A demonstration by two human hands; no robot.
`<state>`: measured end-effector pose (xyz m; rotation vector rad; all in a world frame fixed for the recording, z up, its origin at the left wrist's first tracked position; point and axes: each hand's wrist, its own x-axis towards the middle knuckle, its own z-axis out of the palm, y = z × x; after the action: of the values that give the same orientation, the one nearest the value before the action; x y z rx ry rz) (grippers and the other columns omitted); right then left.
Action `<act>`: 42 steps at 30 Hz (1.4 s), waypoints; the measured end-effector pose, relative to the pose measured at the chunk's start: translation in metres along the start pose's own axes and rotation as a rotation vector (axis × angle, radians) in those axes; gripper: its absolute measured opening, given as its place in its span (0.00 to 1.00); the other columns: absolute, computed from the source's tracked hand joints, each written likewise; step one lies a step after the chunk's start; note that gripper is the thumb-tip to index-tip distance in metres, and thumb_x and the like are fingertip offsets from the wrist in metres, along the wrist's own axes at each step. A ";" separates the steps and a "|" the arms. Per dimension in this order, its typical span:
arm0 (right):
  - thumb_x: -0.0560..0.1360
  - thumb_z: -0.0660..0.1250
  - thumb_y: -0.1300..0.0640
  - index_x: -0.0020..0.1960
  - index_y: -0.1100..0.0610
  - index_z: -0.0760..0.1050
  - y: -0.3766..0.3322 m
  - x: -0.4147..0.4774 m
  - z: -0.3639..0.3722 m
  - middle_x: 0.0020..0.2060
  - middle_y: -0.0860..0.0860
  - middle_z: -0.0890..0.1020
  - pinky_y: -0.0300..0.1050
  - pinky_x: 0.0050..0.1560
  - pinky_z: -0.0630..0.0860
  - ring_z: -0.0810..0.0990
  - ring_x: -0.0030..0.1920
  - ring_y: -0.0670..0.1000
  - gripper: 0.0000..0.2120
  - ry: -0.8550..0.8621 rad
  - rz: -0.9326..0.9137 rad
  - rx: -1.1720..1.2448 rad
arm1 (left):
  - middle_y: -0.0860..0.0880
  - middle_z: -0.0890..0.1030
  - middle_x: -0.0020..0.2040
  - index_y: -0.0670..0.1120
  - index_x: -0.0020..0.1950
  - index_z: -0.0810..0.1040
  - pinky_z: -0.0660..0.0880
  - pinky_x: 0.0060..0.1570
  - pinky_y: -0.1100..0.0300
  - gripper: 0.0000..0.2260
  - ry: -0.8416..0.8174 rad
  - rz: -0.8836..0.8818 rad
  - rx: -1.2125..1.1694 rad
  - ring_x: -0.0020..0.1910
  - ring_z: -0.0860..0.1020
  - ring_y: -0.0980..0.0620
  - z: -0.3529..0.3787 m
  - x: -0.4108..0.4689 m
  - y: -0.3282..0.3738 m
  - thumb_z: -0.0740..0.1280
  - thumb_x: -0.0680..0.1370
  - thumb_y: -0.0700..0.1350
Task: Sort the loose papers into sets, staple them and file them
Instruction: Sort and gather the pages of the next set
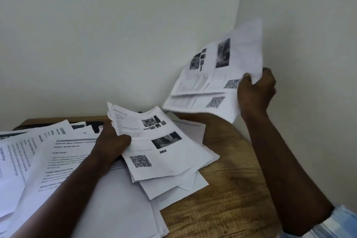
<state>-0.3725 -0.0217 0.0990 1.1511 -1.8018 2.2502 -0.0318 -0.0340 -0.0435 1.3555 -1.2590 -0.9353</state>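
The right hand holds a few thin white sheets up in the air by the corner of the matte pale wall. Its thumb lies on the printed face and its fingers curl behind the edge, pinching them. The paper is blurred, so I can't count the pages, but grey photo blocks and two speckled code squares show. The left hand pinches a fanned sheaf at its left edge, thumb pressed on top. That sheaf rests on the heap of loose papers, which sprawls in overlapping layers across the table, a wood-grain top with a rounded corner. A pale blue sleeve shows on the right arm.
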 end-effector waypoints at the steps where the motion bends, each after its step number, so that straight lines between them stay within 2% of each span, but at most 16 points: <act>1: 0.77 0.66 0.62 0.57 0.60 0.79 -0.005 0.004 0.002 0.52 0.55 0.85 0.39 0.52 0.74 0.83 0.52 0.56 0.10 0.029 0.034 0.060 | 0.49 0.84 0.59 0.52 0.62 0.77 0.81 0.58 0.40 0.31 0.004 -0.007 0.009 0.56 0.84 0.44 -0.003 0.006 -0.009 0.68 0.58 0.44; 5: 0.74 0.66 0.63 0.59 0.58 0.80 -0.009 -0.007 0.007 0.50 0.50 0.85 0.47 0.59 0.81 0.85 0.52 0.52 0.14 0.055 0.200 0.228 | 0.45 0.80 0.62 0.50 0.64 0.68 0.80 0.60 0.38 0.32 0.041 -0.056 -0.036 0.58 0.82 0.42 -0.003 0.014 -0.019 0.70 0.60 0.46; 7: 0.75 0.67 0.64 0.64 0.59 0.77 -0.003 -0.038 0.009 0.53 0.49 0.83 0.42 0.58 0.78 0.83 0.54 0.53 0.17 0.015 0.228 0.198 | 0.44 0.81 0.64 0.49 0.67 0.71 0.81 0.59 0.39 0.27 0.053 -0.043 -0.112 0.57 0.84 0.44 0.001 -0.004 0.005 0.74 0.71 0.52; 9: 0.76 0.68 0.65 0.70 0.59 0.73 0.008 -0.080 0.016 0.57 0.51 0.82 0.39 0.58 0.75 0.82 0.55 0.53 0.22 -0.065 0.286 0.193 | 0.44 0.85 0.61 0.51 0.69 0.75 0.82 0.55 0.38 0.23 0.000 -0.119 -0.276 0.55 0.86 0.42 0.008 -0.024 0.032 0.66 0.80 0.64; 12: 0.77 0.67 0.67 0.78 0.55 0.64 0.027 -0.140 0.030 0.63 0.52 0.81 0.46 0.64 0.77 0.82 0.58 0.52 0.31 -0.247 0.421 0.225 | 0.41 0.86 0.57 0.51 0.67 0.79 0.81 0.57 0.39 0.31 -0.160 -0.161 -0.368 0.54 0.86 0.39 0.014 -0.037 0.054 0.58 0.78 0.72; 16: 0.80 0.64 0.67 0.80 0.45 0.53 0.028 -0.180 0.039 0.62 0.51 0.80 0.45 0.60 0.78 0.82 0.57 0.51 0.37 -0.430 0.578 0.252 | 0.40 0.86 0.58 0.49 0.66 0.81 0.79 0.59 0.39 0.38 -0.170 -0.163 -0.449 0.55 0.85 0.38 0.014 -0.039 0.061 0.56 0.75 0.77; 18: 0.80 0.62 0.68 0.81 0.43 0.50 0.027 -0.185 0.040 0.66 0.51 0.78 0.46 0.64 0.77 0.81 0.60 0.51 0.38 -0.489 0.594 0.253 | 0.41 0.85 0.60 0.49 0.67 0.81 0.76 0.63 0.35 0.39 -0.183 -0.184 -0.550 0.59 0.84 0.37 0.012 -0.034 0.060 0.55 0.74 0.78; 20: 0.79 0.60 0.70 0.81 0.42 0.48 0.028 -0.188 0.039 0.69 0.51 0.76 0.47 0.67 0.76 0.79 0.62 0.50 0.40 -0.567 0.613 0.240 | 0.41 0.85 0.60 0.48 0.67 0.81 0.79 0.59 0.36 0.29 -0.177 -0.185 -0.553 0.59 0.84 0.39 0.013 -0.033 0.060 0.64 0.78 0.68; 22: 0.77 0.59 0.70 0.81 0.43 0.50 0.029 -0.192 0.035 0.70 0.50 0.74 0.46 0.64 0.78 0.79 0.63 0.51 0.40 -0.670 0.657 0.241 | 0.41 0.86 0.58 0.43 0.65 0.81 0.84 0.47 0.41 0.14 -0.103 -0.190 -0.506 0.52 0.87 0.42 0.017 -0.029 0.051 0.71 0.80 0.46; 25: 0.77 0.64 0.65 0.74 0.42 0.63 0.031 -0.196 0.033 0.68 0.50 0.75 0.48 0.63 0.79 0.79 0.62 0.49 0.31 -0.752 0.587 0.219 | 0.39 0.86 0.56 0.38 0.65 0.79 0.85 0.42 0.46 0.17 0.012 -0.194 -0.413 0.48 0.87 0.40 0.022 -0.024 0.036 0.68 0.77 0.27; 28: 0.77 0.69 0.55 0.64 0.40 0.68 0.031 -0.187 0.036 0.61 0.46 0.79 0.51 0.63 0.77 0.80 0.58 0.47 0.19 -0.669 0.439 0.208 | 0.39 0.85 0.58 0.38 0.66 0.79 0.85 0.44 0.47 0.22 0.063 -0.105 -0.471 0.53 0.85 0.37 0.014 -0.017 0.036 0.66 0.75 0.25; 32: 0.79 0.68 0.51 0.62 0.44 0.72 0.040 -0.128 0.047 0.54 0.45 0.80 0.48 0.52 0.76 0.81 0.53 0.49 0.13 -0.443 0.192 0.092 | 0.39 0.84 0.61 0.39 0.68 0.78 0.85 0.43 0.53 0.22 0.139 0.005 -0.556 0.51 0.87 0.46 0.003 -0.011 0.045 0.65 0.75 0.26; 34: 0.76 0.67 0.48 0.64 0.49 0.75 0.060 -0.088 0.052 0.57 0.50 0.79 0.49 0.53 0.76 0.80 0.57 0.54 0.17 -0.520 0.079 -0.211 | 0.38 0.82 0.62 0.37 0.64 0.79 0.83 0.35 0.60 0.17 0.217 0.006 -0.554 0.40 0.86 0.55 0.001 -0.013 0.050 0.66 0.76 0.27; 37: 0.76 0.65 0.41 0.65 0.52 0.78 0.102 -0.051 0.050 0.66 0.56 0.78 0.59 0.67 0.73 0.74 0.67 0.62 0.23 -0.743 0.072 -0.714 | 0.42 0.84 0.59 0.37 0.68 0.77 0.82 0.31 0.59 0.22 0.281 -0.011 -0.602 0.37 0.86 0.53 0.002 -0.009 0.048 0.66 0.75 0.26; 40: 0.77 0.66 0.36 0.63 0.50 0.78 0.127 -0.046 0.046 0.70 0.55 0.75 0.61 0.71 0.64 0.65 0.73 0.63 0.23 -0.903 -0.006 -0.890 | 0.46 0.84 0.51 0.39 0.67 0.78 0.83 0.35 0.56 0.22 0.352 -0.012 -0.574 0.43 0.85 0.49 0.003 -0.005 0.043 0.67 0.74 0.26; 42: 0.77 0.68 0.40 0.60 0.50 0.80 0.132 -0.047 0.051 0.66 0.54 0.78 0.60 0.70 0.67 0.69 0.71 0.62 0.17 -0.880 -0.008 -0.841 | 0.46 0.84 0.52 0.39 0.67 0.78 0.85 0.41 0.48 0.22 0.374 -0.030 -0.603 0.46 0.85 0.46 0.003 -0.003 0.042 0.68 0.73 0.26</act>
<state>-0.3724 -0.0896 -0.0345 1.9764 -2.5389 0.7001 -0.0437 -0.0292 -0.0029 1.0028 -0.6026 -0.9293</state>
